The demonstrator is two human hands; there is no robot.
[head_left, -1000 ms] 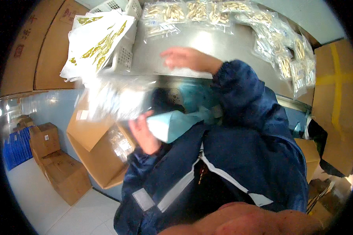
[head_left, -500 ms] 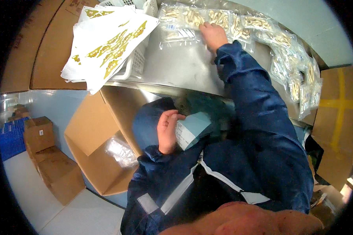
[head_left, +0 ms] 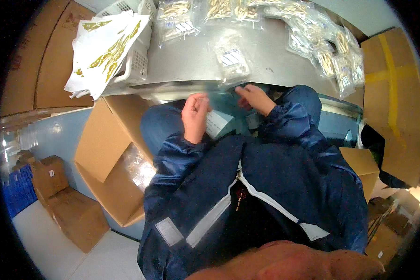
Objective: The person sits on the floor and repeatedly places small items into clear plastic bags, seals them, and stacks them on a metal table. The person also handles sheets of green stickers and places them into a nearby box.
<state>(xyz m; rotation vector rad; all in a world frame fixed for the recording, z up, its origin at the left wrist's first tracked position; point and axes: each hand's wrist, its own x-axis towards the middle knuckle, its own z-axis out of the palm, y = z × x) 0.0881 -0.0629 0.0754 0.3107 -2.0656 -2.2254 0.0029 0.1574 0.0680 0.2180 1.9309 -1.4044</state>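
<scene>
My left hand (head_left: 195,116) is closed, its fingers curled at the corner of a white printed paper sheet (head_left: 219,123), probably labels, above my lap. To its right, my right hand (head_left: 254,99) is held just off the metal table's front edge, fingers reaching left and a little apart; nothing shows in them, though the tips are slightly blurred. Just beyond both hands, a clear plastic bag (head_left: 231,56) with a striped label lies flat near that edge. Its pale contents resemble those of several bags (head_left: 175,18) at the back, which hold cream-coloured, elongated dried pieces.
More filled bags (head_left: 326,46) curve along the table's right side. On the left, printed white sheets (head_left: 109,49) lie over a white plastic basket (head_left: 137,65). Below it stands an open cardboard box (head_left: 98,149) with clear plastic inside. A taped carton (head_left: 396,93) stands at the right.
My right hand has come back from the far row to near my left hand. One bag now lies alone near the table's front edge. My left hand still holds the sheet.
</scene>
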